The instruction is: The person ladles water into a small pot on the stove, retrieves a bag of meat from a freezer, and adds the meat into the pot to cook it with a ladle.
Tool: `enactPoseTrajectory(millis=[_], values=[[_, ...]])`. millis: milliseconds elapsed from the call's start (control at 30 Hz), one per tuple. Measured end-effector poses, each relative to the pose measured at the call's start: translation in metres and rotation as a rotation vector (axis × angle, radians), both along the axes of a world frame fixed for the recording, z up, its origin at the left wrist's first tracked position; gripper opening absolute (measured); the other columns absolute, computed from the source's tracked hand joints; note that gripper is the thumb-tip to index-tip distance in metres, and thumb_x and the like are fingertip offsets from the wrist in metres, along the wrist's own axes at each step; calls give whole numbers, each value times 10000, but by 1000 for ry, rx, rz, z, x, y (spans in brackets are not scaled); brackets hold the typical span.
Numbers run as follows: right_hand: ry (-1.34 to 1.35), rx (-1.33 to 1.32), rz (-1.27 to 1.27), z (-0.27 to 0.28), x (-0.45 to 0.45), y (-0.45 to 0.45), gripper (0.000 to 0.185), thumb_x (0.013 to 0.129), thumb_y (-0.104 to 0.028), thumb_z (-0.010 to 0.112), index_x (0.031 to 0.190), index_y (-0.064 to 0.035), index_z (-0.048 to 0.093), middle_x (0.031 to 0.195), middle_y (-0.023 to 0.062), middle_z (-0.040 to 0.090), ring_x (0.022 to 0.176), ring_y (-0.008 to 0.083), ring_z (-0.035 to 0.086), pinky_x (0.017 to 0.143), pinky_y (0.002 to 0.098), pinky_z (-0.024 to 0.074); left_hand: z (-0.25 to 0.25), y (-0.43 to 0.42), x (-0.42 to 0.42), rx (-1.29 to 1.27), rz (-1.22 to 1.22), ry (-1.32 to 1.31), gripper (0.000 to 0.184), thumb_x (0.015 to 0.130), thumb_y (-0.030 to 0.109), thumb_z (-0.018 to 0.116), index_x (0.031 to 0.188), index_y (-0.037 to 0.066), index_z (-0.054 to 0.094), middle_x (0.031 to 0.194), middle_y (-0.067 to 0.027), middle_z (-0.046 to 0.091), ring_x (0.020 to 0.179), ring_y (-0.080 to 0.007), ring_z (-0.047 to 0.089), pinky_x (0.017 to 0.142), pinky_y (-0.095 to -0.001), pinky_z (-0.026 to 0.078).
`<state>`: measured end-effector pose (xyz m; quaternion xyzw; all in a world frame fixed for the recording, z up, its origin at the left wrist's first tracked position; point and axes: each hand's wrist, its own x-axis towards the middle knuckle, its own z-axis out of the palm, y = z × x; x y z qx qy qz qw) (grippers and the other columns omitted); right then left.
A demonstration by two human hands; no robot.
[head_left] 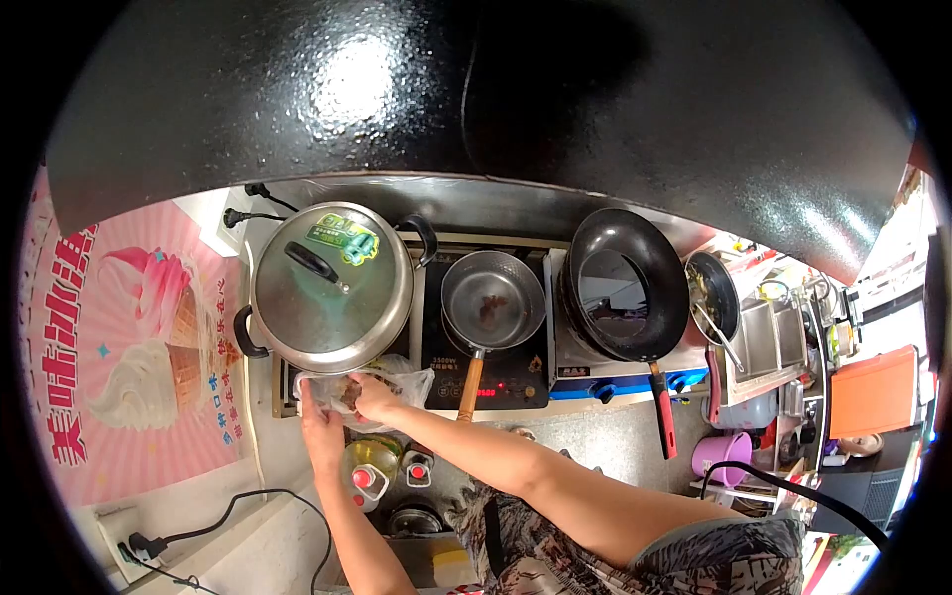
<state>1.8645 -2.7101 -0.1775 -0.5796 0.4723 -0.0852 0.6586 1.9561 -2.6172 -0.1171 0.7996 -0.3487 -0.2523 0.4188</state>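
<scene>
My left hand (pixel 321 432) grips the edge of a clear plastic bag (pixel 412 385) just below the big lidded pot (pixel 332 288). The fingers of my right hand (pixel 375 397) reach into the bag's opening, at some brownish pieces that are too small to make out. To the right of the bag, a small steel pan (pixel 493 297) with a wooden handle sits on the black induction cooktop (pixel 526 363). A little reddish-brown matter lies in its middle.
A large black wok (pixel 650 332) with a red-and-black handle rests on the blue-fronted stove (pixel 635 387). Oil bottles (pixel 372 458) stand below my hands. A dark hood (pixel 476 99) hangs overhead. Right: a smaller pan (pixel 716 288), a purple bucket (pixel 721 458).
</scene>
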Motion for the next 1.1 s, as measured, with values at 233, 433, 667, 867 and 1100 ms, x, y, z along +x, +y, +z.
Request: enactPoseTrajectory(millis=[233, 433, 667, 867, 1100], values=[[-166, 112, 29, 40, -36, -2, 337, 820, 61, 535, 1144, -12, 594, 873, 144, 656, 782, 202, 668, 627, 317, 563, 5, 5, 2, 116, -19, 30, 744, 765, -68, 491, 1475, 50, 305, 1087, -172, 623, 797, -220, 594, 757, -320, 482], [-194, -230, -320, 43, -146, -72, 145, 808, 41, 524, 923, 8, 606, 752, 98, 629, 713, 134, 619, 628, 298, 517, -5, 14, 4, 56, -50, -104, 717, 769, -48, 519, 1454, 40, 324, 1314, -249, 529, 1109, -357, 577, 965, -388, 430], [503, -983, 31, 91, -142, -64, 451, 897, -305, 588, 1173, 46, 521, 1247, 283, 501, 1120, 429, 516, 936, 479, 465, 2, 6, -1, -15, -49, -49, 708, 788, -71, 503, 1462, 33, 313, 1246, -222, 571, 973, -284, 614, 885, -354, 470], [442, -671, 342, 64, -100, -9, 708, 856, -342, 638, 1335, 93, 350, 1200, 266, 531, 1105, 381, 532, 963, 438, 446, 13, 4, -7, 11, -36, 21, 722, 793, -108, 497, 1473, 41, 302, 1234, -176, 571, 926, -207, 594, 845, -301, 471], [351, -437, 435, 55, -107, 6, 310, 797, -215, 643, 977, 35, 613, 945, 231, 665, 882, 373, 661, 783, 472, 515, 32, 30, -15, -155, 103, -94, 634, 848, -14, 575, 1443, 48, 365, 1067, -93, 607, 793, -141, 559, 707, -269, 474]])
